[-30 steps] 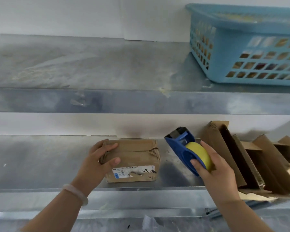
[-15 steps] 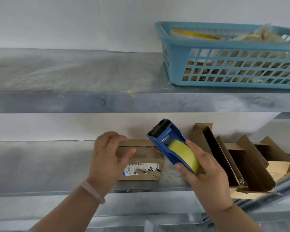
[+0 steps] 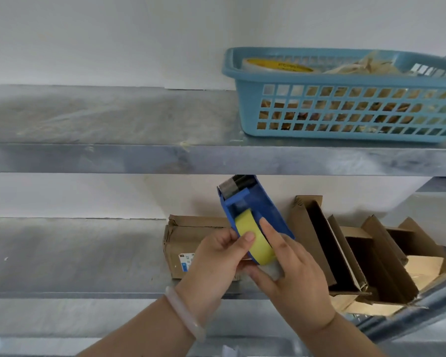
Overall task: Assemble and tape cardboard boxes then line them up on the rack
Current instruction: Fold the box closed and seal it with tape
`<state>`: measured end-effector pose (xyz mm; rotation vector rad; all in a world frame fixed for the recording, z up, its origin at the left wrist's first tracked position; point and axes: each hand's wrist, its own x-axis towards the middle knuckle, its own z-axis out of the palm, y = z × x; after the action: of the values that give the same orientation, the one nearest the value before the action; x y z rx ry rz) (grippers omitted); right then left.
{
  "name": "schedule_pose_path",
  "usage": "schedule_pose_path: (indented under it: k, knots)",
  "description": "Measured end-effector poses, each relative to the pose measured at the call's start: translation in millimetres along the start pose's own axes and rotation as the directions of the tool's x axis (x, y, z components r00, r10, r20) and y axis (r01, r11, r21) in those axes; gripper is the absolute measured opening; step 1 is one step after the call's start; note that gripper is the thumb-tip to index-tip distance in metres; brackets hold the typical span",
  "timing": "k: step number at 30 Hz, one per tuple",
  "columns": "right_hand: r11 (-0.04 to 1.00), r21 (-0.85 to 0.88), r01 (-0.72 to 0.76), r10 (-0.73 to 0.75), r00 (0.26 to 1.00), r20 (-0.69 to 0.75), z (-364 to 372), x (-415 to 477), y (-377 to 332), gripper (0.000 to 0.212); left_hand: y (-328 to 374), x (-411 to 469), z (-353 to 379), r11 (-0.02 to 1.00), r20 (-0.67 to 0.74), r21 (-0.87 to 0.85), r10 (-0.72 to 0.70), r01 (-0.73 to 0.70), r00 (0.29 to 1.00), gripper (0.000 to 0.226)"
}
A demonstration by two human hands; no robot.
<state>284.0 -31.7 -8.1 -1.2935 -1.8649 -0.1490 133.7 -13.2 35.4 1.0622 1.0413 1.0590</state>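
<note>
The left hand (image 3: 216, 264) no longer rests on top of the taped cardboard box (image 3: 188, 235); it has come across to the blue tape dispenser (image 3: 258, 202), where its thumb presses on the face of the yellow tape roll (image 3: 255, 243) and its curled fingers close on the dispenser's near edge. The right hand (image 3: 296, 284) still grips the dispenser from below and from the right, with the forefinger stretched up along the roll and the thumb tucked under it. The dispenser now stands higher and more upright, its cutter end just below the upper shelf (image 3: 113, 158). The box sits where it was, on the lower shelf (image 3: 75, 253) against the back wall, with its label (image 3: 186, 262) facing forward, partly hidden behind the left hand. Unassembled boxes (image 3: 371, 266) lean to its right.
</note>
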Motion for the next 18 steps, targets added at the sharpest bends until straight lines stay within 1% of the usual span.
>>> schedule_pose_path:
  k: [2,4,5,6,7,8,9,10,11,12,13,14,15,16,18]
  knots:
    - [0.992,0.123,-0.032,0.030,0.999,0.019,-6.7,-3.4,6.2,0.064,0.3,3.0,-3.8,1.000,0.039,-0.011,0.010,-0.010,0.999,0.052]
    - [0.945,0.304,-0.120,0.127,0.992,-0.006,-15.5,-2.3,12.3,0.054,-1.1,6.1,-9.4,0.999,0.073,-0.043,0.008,-0.005,0.997,0.054]
    - [0.905,0.391,-0.170,0.203,0.978,-0.046,-18.9,-1.0,16.5,0.051,-2.6,7.7,-12.7,0.998,0.094,-0.065,0.004,0.003,0.996,0.052]
    - [0.851,0.472,-0.230,0.305,0.949,-0.086,-22.7,1.9,20.3,0.048,-3.8,9.2,-15.6,0.996,0.119,-0.084,0.003,0.007,0.993,0.046]
    - [0.775,0.553,-0.306,0.428,0.898,-0.102,-25.3,4.6,27.6,0.045,-4.6,10.5,-17.8,0.996,0.147,-0.094,0.009,0.005,0.989,0.038]
    - [0.685,0.612,-0.396,0.546,0.835,-0.070,-27.9,8.4,35.5,0.041,-4.7,11.3,-19.3,0.995,0.176,-0.100,0.012,0.006,0.984,0.031]
    - [0.607,0.623,-0.494,0.618,0.786,0.021,-30.3,13.4,43.3,0.038,-4.6,12.0,-20.3,0.994,0.201,-0.108,0.010,0.012,0.979,0.030]
    - [0.536,0.614,-0.580,0.636,0.755,0.159,-31.6,18.9,50.1,0.038,-4.8,12.7,-20.8,0.992,0.224,-0.122,0.005,0.023,0.974,0.032]
    - [0.426,0.628,-0.651,0.619,0.716,0.322,-30.7,23.2,56.5,0.040,-5.1,13.4,-20.9,0.990,0.244,-0.139,-0.001,0.036,0.970,0.034]
    - [0.231,0.676,-0.700,0.576,0.659,0.485,-28.4,26.4,59.8,0.039,-5.8,14.0,-20.9,0.986,0.260,-0.158,-0.008,0.050,0.966,0.037]
    - [0.020,0.705,-0.709,0.512,0.613,0.602,-26.8,28.8,60.0,0.036,-7.0,15.0,-20.9,0.982,0.274,-0.177,-0.013,0.064,0.962,0.040]
    - [-0.161,0.692,-0.704,0.450,0.571,0.686,-26.3,30.9,57.3,0.035,-8.0,15.5,-21.1,0.978,0.280,-0.195,-0.020,0.077,0.960,0.042]
    - [-0.275,0.666,-0.693,0.385,0.555,0.737,-25.7,31.2,54.8,0.038,-8.9,16.0,-21.5,0.973,0.279,-0.214,-0.025,0.088,0.960,0.042]
    - [-0.319,0.637,-0.702,0.327,0.549,0.769,-24.7,30.4,52.8,0.040,-9.6,16.3,-22.4,0.966,0.279,-0.239,-0.032,0.101,0.960,0.040]
    - [-0.352,0.600,-0.718,0.207,0.565,0.799,-21.3,28.8,48.4,0.046,-10.5,16.7,-26.0,0.952,0.292,-0.278,-0.047,0.132,0.955,0.038]
